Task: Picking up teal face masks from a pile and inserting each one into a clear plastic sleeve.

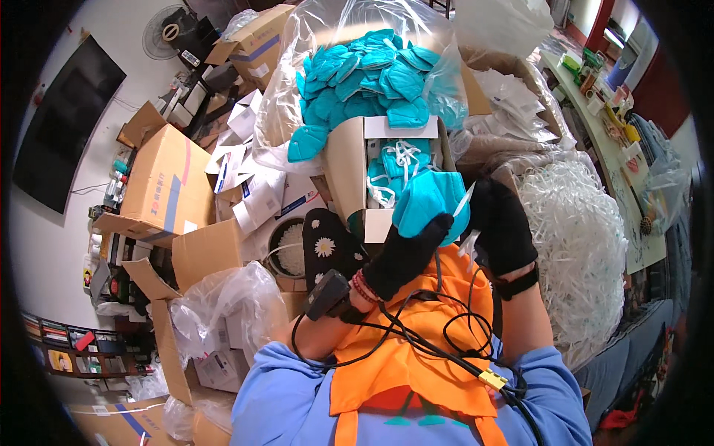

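My left hand (409,256), in a black glove, grips the lower edge of a teal cup-shaped face mask (431,202). Just right of the mask is my right hand (503,227), also gloved in black. Its fingers are bent and closed by a white elastic strap (464,202) that lies along the mask's right side; the fingertips are partly hidden. Directly beyond, an open carton (378,225) holds more teal masks with white straps (402,157). Behind that carton, a clear plastic bag (286,97) contains a big heap of loose teal masks (372,74).
A large pile of white elastic straps (569,245) fills a plastic-lined box on the right. At left stand cardboard boxes (160,182), small white cartons (260,197) and a pot of white pellets (291,249). Black cables (416,334) cross my orange apron (405,372).
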`<action>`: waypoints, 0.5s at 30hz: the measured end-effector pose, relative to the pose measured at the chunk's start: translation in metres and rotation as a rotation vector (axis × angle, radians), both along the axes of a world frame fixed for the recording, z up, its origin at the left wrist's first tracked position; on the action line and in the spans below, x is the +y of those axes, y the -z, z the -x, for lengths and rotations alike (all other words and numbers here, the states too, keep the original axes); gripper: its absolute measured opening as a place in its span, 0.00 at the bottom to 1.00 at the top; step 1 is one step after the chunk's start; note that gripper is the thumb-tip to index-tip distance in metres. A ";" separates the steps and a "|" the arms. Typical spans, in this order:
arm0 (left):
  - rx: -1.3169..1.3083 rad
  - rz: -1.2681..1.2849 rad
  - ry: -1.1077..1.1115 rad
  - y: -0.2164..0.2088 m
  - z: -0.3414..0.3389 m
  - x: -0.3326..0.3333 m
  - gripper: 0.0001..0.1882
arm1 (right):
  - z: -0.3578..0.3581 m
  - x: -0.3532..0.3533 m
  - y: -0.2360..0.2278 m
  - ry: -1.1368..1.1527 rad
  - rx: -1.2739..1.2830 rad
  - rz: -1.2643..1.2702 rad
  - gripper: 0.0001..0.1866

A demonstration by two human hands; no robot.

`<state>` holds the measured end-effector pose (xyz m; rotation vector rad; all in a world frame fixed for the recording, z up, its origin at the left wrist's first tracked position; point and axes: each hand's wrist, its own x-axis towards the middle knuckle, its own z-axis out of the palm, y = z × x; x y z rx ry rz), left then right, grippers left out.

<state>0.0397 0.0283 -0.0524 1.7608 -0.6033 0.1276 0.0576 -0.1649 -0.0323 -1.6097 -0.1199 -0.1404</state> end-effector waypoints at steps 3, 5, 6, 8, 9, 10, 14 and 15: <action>0.473 0.263 0.110 -0.019 0.008 -0.005 0.11 | -0.009 -0.013 -0.004 -0.163 0.184 -0.765 0.08; 0.392 0.258 0.046 -0.041 0.011 -0.012 0.10 | -0.012 -0.014 -0.003 -0.061 0.077 -0.437 0.08; 0.391 0.264 0.033 -0.030 0.012 -0.008 0.10 | -0.010 -0.001 -0.023 -0.009 0.100 -0.488 0.08; 0.551 0.310 0.199 -0.001 0.016 -0.006 0.09 | -0.034 -0.032 -0.014 0.213 -0.081 0.196 0.08; -0.057 0.035 0.677 -0.040 0.005 -0.014 0.12 | -0.047 -0.066 -0.008 0.435 -0.251 0.887 0.08; -0.182 0.081 0.502 -0.052 0.034 -0.025 0.12 | -0.056 -0.117 -0.006 0.462 -0.323 0.491 0.11; 0.743 0.487 0.627 -0.012 0.021 -0.044 0.19 | -0.040 -0.237 -0.019 0.629 -0.205 0.329 0.19; 0.984 0.336 0.526 -0.034 0.010 -0.025 0.19 | -0.031 -0.159 -0.038 0.556 -0.302 0.423 0.21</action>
